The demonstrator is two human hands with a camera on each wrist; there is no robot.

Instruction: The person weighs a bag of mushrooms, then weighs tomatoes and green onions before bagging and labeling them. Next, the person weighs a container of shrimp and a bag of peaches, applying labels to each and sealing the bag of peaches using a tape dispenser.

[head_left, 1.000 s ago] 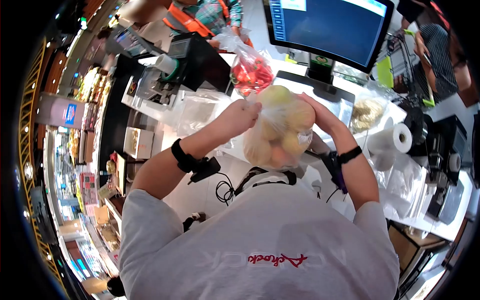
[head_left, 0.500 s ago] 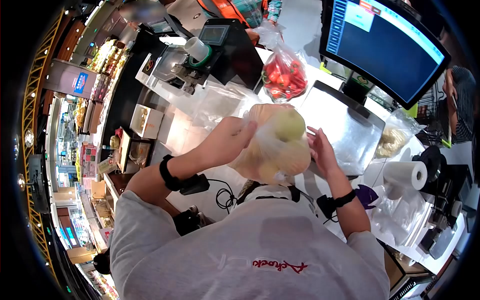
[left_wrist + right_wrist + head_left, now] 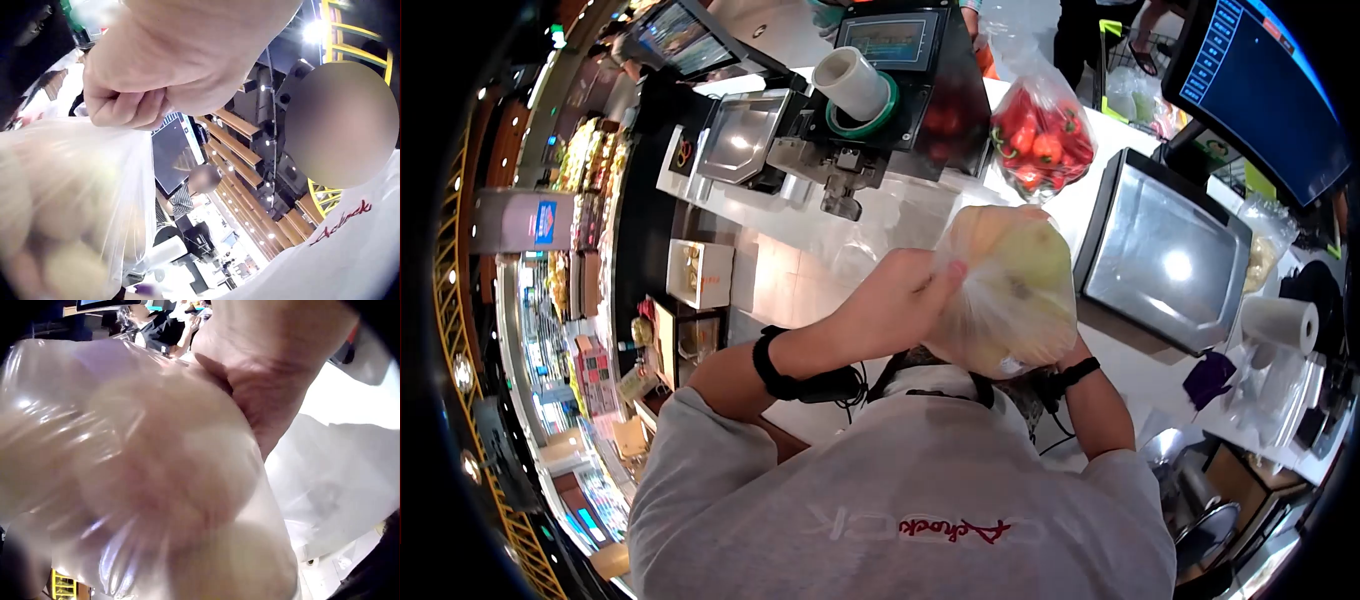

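A clear plastic bag (image 3: 1015,290) of round yellow-green and pinkish fruit is held up in front of the person's chest. At the gathered neck of the bag, the left hand (image 3: 905,300) grips the plastic with curled fingers, seen also in the left wrist view. The right hand (image 3: 250,375) is against the bag's far lower side, its palm base touching the plastic. Its fingers are hidden behind the fruit, so I cannot tell how they lie.
Beyond the bag, red peppers (image 3: 1043,140) in a clear bag sit on the white counter. A steel-topped scale (image 3: 1170,250) stands to the right, below a monitor (image 3: 1270,80). A black machine with a white roll (image 3: 850,85) is at the left; another plastic roll (image 3: 1280,322) lies far right.
The head view has swung, so the counter things shift. The left hand keeps its grip on the bag's neck. The right hand, seen beside the bag with spread fingers half a second ago, has gone behind it.
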